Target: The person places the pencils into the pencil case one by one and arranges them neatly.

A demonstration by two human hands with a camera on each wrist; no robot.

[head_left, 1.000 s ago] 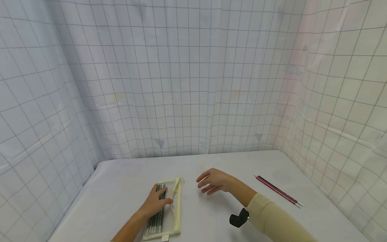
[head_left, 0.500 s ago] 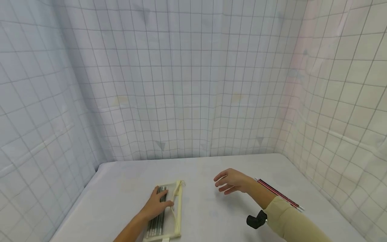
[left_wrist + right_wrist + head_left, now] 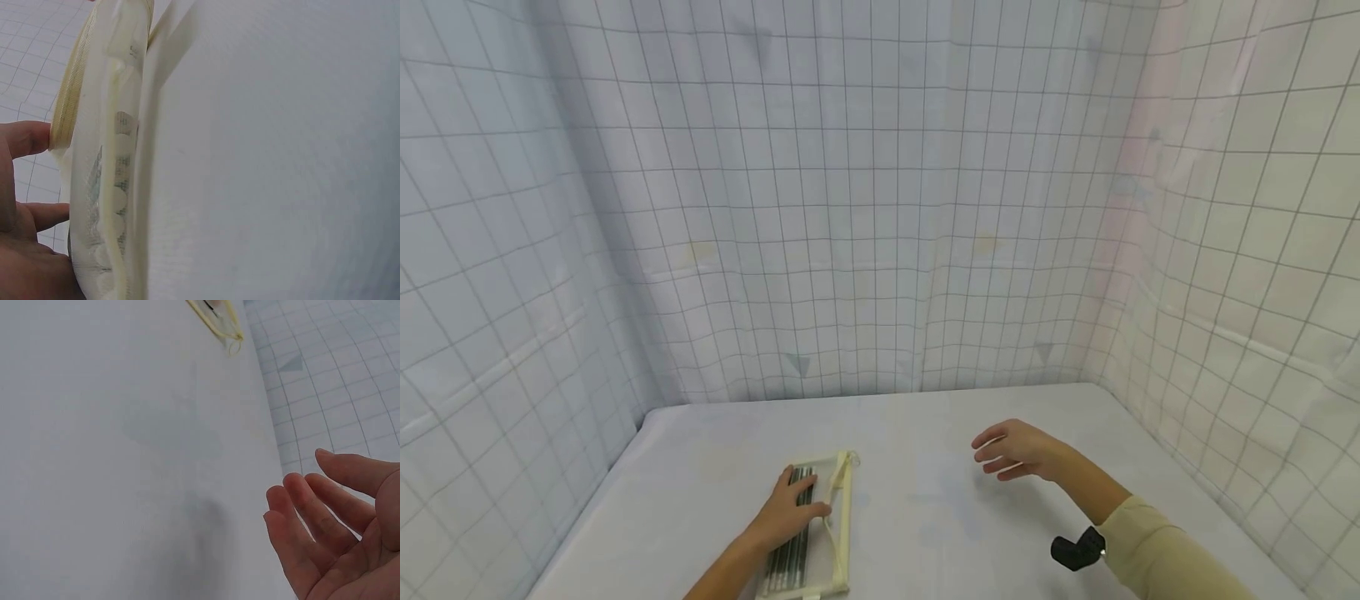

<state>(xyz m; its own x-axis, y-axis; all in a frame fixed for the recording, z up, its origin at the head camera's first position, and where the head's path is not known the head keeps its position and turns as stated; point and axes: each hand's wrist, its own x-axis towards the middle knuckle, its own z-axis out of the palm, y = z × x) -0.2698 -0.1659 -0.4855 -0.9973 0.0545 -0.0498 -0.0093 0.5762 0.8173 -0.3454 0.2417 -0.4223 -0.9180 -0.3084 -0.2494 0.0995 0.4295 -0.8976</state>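
Head view: the clear pouch (image 3: 844, 533) lies on the table (image 3: 925, 500), left of centre, long axis pointing away from the person; dark sticks (image 3: 787, 567) inside run parallel. Left hand (image 3: 784, 515) rests on it, fingers spread. Left wrist view: fingers (image 3: 28, 137) touch the pouch's edge. Right wrist view: right hand (image 3: 337, 545) is relaxed, released.

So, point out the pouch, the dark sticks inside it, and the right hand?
Pouch (image 3: 845, 531): head view, cream side trim.
Dark sticks (image 3: 790, 557): head view, lower stretch of the bundle.
Right hand (image 3: 1019, 447): head view, back of the hand.
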